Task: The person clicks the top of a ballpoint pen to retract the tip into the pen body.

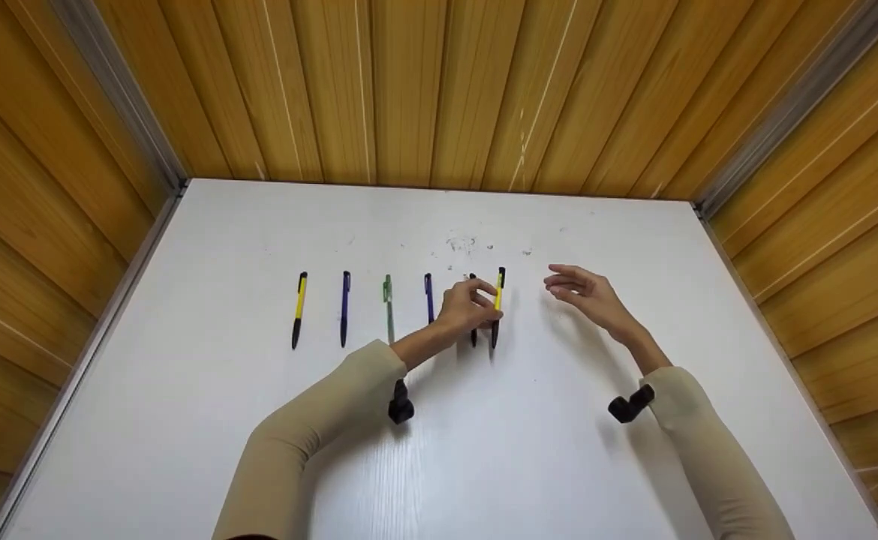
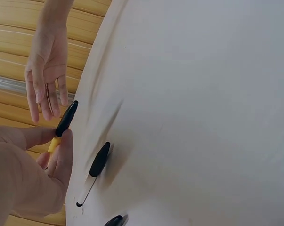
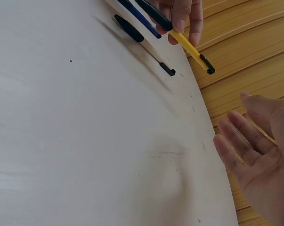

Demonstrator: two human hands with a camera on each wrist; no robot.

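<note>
My left hand (image 1: 458, 309) pinches a yellow-and-black pen (image 1: 499, 298) between thumb and fingers. In the right wrist view this pen (image 3: 189, 46) is held above the table. Just left of it lies a pen with black ends and a pale barrel (image 3: 128, 28), partly covered by the hand in the head view. My right hand (image 1: 587, 297) hovers to the right with fingers extended, holding nothing. Further left, a dark blue pen (image 1: 428, 288), a green see-through pen (image 1: 389, 296), another dark blue pen (image 1: 345, 307) and a second yellow-and-black pen (image 1: 299, 309) lie in a row.
The white table (image 1: 529, 465) carries small dark marks (image 1: 461, 244) beyond the row. Yellow wood-look panels (image 1: 401, 90) stand behind it and on both sides, with grey metal posts (image 1: 120, 90) at the corners.
</note>
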